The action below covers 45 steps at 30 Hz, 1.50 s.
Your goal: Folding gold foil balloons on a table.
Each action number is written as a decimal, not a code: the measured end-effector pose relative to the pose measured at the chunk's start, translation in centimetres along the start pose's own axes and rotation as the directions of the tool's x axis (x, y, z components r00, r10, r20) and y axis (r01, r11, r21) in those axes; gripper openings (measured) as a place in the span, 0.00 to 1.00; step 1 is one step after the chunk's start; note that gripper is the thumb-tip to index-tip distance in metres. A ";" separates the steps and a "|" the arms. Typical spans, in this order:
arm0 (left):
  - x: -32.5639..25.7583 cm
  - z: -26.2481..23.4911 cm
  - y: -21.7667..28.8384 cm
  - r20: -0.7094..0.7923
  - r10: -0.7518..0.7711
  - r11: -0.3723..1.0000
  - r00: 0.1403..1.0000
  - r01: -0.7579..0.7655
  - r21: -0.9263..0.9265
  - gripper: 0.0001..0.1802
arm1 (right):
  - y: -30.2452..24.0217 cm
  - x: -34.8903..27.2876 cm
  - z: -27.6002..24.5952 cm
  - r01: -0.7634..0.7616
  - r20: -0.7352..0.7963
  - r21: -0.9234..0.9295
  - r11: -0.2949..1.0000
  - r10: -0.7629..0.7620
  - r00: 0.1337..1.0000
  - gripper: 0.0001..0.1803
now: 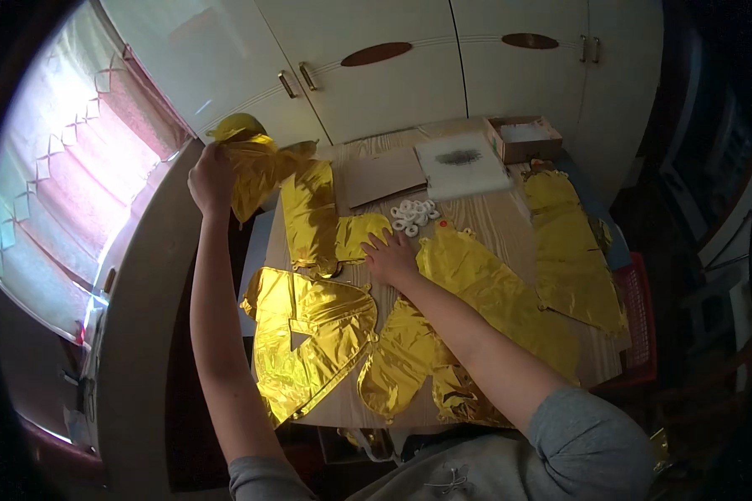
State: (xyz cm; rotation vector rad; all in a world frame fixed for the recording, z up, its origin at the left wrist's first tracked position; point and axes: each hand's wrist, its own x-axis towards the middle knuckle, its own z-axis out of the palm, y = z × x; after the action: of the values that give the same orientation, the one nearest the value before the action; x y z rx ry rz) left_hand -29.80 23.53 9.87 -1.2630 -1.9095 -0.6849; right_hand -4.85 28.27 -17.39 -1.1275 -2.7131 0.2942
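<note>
My left hand [213, 175] is raised at the table's far left, closed on a crumpled gold foil balloon [255, 171] that hangs from it. Below that lies a flat, L-shaped gold foil balloon [309, 221]. Fingers spread, my right hand [390, 257] rests on its short arm near the middle of the table. Close to me is a gold foil balloon with a triangular hole [334, 309]. Under and beside my right forearm are further flat foil pieces, among them a large gold one [493, 288].
Small white rings, perhaps ribbon rolls [414, 215], are heaped beyond my right hand. Behind them lie a brown cardboard sheet [384, 177] and a whitish sheet with a dark patch [464, 171]. An open box [522, 149] stands at the back right. A red basket [641, 313] is beside the table.
</note>
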 end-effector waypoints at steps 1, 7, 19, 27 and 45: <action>-0.5 -0.3 -0.3 -0.047 -0.023 0.998 0.999 0.020 -0.066 0.13 | -0.1 -0.1 -0.2 0.004 0.008 0.002 1.000 -0.004 1.000 0.26; -2.2 -5.9 1.2 -0.099 -0.068 0.995 0.993 0.060 -0.082 0.12 | -0.4 0.1 0.1 0.011 -0.003 -0.038 0.999 -0.011 1.000 0.25; -18.3 -18.0 13.7 -0.102 0.654 0.753 0.750 -0.658 -0.008 0.08 | -2.2 -5.2 -1.4 -0.492 0.499 0.866 0.086 -0.167 0.850 0.22; -31.1 -20.1 17.5 0.133 0.708 0.692 0.694 -0.643 -0.327 0.25 | 1.6 -22.9 -7.0 -0.516 0.230 0.739 -0.433 -0.557 0.798 0.32; -36.4 -13.1 10.0 0.899 0.012 0.158 0.437 0.887 -0.434 0.27 | 4.8 -27.7 -9.1 -0.631 0.464 0.752 -0.189 -0.528 0.711 0.32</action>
State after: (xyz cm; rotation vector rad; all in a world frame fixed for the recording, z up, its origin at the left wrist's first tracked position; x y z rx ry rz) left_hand -7.83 -2.10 -11.50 -1.6703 -2.8852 -2.2605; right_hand 19.88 12.77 -12.56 -0.4151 -1.2942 2.8517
